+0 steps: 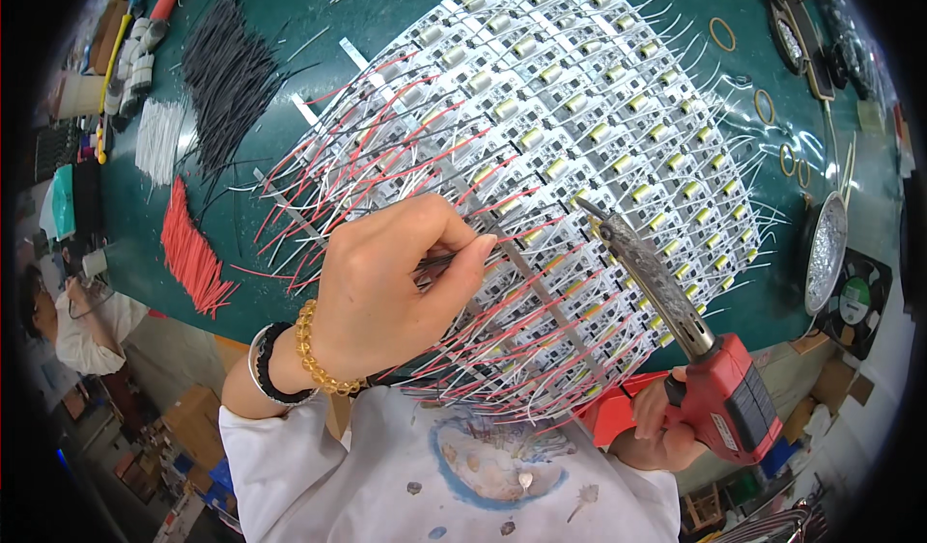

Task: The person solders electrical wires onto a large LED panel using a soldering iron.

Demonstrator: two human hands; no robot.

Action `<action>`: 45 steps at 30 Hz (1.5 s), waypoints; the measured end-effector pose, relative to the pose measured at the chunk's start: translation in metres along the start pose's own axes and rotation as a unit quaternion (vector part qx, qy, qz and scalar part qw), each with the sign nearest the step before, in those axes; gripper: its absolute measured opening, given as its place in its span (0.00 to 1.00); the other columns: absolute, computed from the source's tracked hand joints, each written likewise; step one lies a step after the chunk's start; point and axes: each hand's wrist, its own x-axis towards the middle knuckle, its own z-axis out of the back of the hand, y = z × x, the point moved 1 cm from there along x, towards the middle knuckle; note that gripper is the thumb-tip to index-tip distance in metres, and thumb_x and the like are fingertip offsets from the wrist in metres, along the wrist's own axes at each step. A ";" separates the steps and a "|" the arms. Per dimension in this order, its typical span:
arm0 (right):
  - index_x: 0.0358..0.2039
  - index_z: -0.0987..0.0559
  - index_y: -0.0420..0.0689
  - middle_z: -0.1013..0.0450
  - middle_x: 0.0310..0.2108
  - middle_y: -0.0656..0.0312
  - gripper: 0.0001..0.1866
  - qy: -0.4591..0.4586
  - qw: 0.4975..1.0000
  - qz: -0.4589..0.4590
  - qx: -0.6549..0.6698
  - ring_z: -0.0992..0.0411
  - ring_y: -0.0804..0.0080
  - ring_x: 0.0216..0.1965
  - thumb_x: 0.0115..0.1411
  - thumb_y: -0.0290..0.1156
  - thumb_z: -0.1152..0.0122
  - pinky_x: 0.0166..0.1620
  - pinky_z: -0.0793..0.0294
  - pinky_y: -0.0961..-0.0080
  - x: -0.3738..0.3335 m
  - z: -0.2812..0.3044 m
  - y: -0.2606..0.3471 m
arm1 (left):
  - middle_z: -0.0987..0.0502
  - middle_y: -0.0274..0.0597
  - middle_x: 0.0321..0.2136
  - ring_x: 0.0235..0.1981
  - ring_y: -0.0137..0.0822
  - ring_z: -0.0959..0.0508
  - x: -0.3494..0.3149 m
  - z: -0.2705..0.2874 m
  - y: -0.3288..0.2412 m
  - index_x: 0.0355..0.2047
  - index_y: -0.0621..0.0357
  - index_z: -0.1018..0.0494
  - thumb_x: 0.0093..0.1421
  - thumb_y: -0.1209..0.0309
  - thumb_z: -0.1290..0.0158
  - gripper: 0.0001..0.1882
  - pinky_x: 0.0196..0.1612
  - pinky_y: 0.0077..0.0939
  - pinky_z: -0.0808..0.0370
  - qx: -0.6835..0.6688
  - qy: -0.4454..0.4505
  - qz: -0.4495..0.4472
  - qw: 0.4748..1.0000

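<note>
My left hand point(391, 292), with a beaded bracelet at its wrist, is closed in a pinch over the near left part of a large panel of circuit boards point(589, 109). Dark strands, seemingly black wires point(433, 269), show between its fingers; how many I cannot tell. My right hand point(666, 427) grips the handle of a red soldering gun point(734, 403). The gun's dark tip point(591, 209) points up and left, at or just above the boards near the panel's middle. Red, white and black wires point(483, 350) stick out along the panel's left and near sides.
On the green table point(280, 22) at left lie piles of black wires point(227, 75), white wires point(159, 142) and red wires point(191, 253). Rubber bands point(764, 107) and a metal dish point(827, 253) lie at right. Another person point(92, 326) sits at far left.
</note>
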 end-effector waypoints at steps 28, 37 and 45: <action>0.31 0.25 0.33 0.29 0.20 0.62 0.09 -0.046 0.986 -0.158 0.023 0.31 0.79 0.21 0.47 0.22 0.47 0.36 0.23 0.69 -0.040 0.021 -0.003 | 0.30 0.38 0.18 0.14 0.36 0.30 0.000 -0.035 -0.012 0.24 0.58 0.31 0.52 0.78 0.40 0.09 0.16 0.29 0.36 0.045 -0.023 -0.098 0.994; 0.26 0.26 0.38 0.33 0.17 0.65 0.06 -0.040 0.955 -0.262 -0.134 0.34 0.79 0.20 0.43 0.18 0.42 0.28 0.31 0.77 -0.043 0.022 -0.004 | 0.29 0.38 0.17 0.15 0.29 0.31 0.002 -0.032 -0.015 0.23 0.62 0.27 0.51 0.81 0.39 0.07 0.18 0.21 0.38 0.052 -0.014 -0.070 0.996; 0.39 0.30 0.34 0.32 0.17 0.67 0.21 -0.051 0.957 -0.118 -0.259 0.33 0.79 0.18 0.49 0.34 0.39 0.23 0.34 0.79 -0.048 0.020 -0.006 | 0.29 0.37 0.17 0.15 0.26 0.32 0.006 -0.030 -0.018 0.23 0.62 0.27 0.53 0.79 0.40 0.06 0.18 0.20 0.39 0.024 0.005 -0.035 0.999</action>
